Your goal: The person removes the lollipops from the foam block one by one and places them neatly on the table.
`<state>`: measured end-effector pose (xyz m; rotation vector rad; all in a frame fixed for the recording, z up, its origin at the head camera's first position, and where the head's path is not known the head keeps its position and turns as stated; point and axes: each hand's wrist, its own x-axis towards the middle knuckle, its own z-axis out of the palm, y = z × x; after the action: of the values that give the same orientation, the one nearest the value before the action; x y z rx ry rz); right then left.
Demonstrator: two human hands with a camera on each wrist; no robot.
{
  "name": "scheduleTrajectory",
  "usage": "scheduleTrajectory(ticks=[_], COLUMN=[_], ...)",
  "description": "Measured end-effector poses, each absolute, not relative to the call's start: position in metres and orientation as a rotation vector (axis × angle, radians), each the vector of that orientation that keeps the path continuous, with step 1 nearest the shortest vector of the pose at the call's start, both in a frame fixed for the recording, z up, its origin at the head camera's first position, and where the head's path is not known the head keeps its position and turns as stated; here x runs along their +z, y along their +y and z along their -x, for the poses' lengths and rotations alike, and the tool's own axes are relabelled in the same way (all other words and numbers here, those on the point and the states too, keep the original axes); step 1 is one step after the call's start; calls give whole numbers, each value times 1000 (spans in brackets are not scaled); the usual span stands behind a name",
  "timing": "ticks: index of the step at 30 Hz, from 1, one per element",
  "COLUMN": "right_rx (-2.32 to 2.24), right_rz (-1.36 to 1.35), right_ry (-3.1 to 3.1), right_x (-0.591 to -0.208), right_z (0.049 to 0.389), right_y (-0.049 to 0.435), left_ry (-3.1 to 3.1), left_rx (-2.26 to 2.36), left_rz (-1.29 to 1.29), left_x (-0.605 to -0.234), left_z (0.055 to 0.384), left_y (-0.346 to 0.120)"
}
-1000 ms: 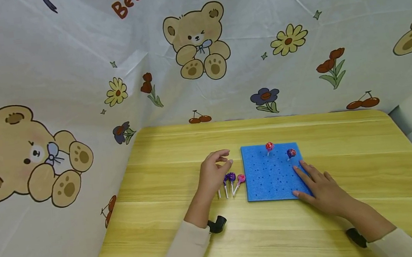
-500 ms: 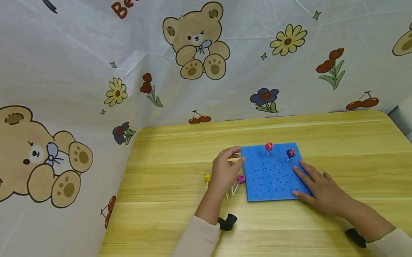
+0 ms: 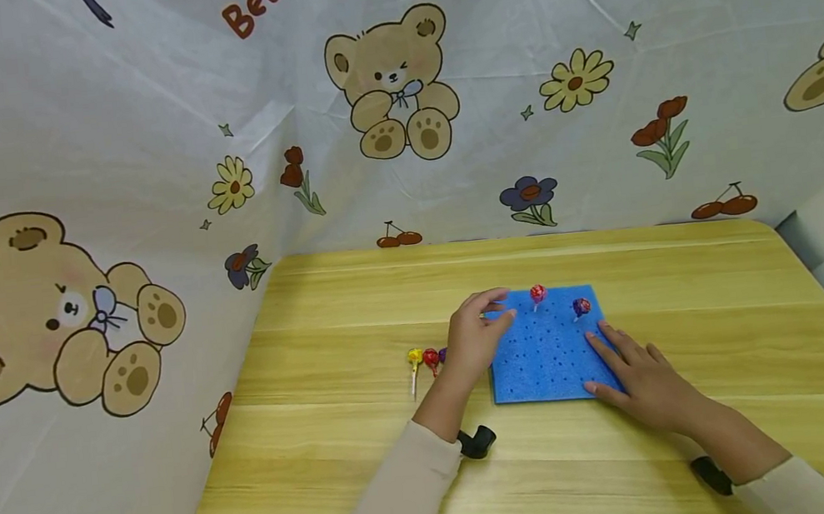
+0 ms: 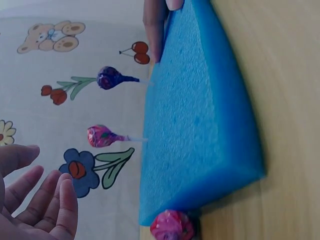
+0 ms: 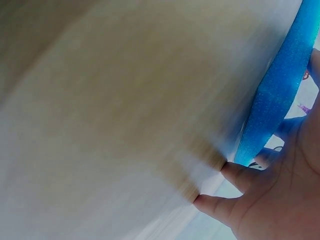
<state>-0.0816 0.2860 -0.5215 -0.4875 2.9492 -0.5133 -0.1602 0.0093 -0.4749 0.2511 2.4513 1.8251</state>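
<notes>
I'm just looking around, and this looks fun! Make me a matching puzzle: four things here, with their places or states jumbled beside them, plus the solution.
Column one
1. Blue foam block
2. Yellow lollipop
3. Left hand
4. Right hand

Column two
A. Touches the foam's right side
B. Raised, with nothing visibly held
C. Has a reddish lollipop and a dark lollipop standing in it
D. Lies on the table, leftmost of the visible lollipops

Pairs: 1-C, 2-D, 3-B, 4-A

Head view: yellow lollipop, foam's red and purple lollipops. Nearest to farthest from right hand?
1. Purple lollipop: in the blue foam, ahead-left of the right hand.
2. Red lollipop: in the foam, farther left.
3. Yellow lollipop: on the table, left of the foam.
</notes>
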Motion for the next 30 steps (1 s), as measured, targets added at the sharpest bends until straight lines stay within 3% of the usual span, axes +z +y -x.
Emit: scheduleTrajectory(ticks=[14,30], right_rx=[-507,-498], right_rz=[490,482], right_ry=[2948,2938], right_x=[-522,-521], right_z=[82,83], right_y=[287,286], left_ry=[2442,2531], left_rx=[1875,1799], left_rz=[-92,-123], left_x=[-488,-485], left_z=[166,182], left_y=[49,74])
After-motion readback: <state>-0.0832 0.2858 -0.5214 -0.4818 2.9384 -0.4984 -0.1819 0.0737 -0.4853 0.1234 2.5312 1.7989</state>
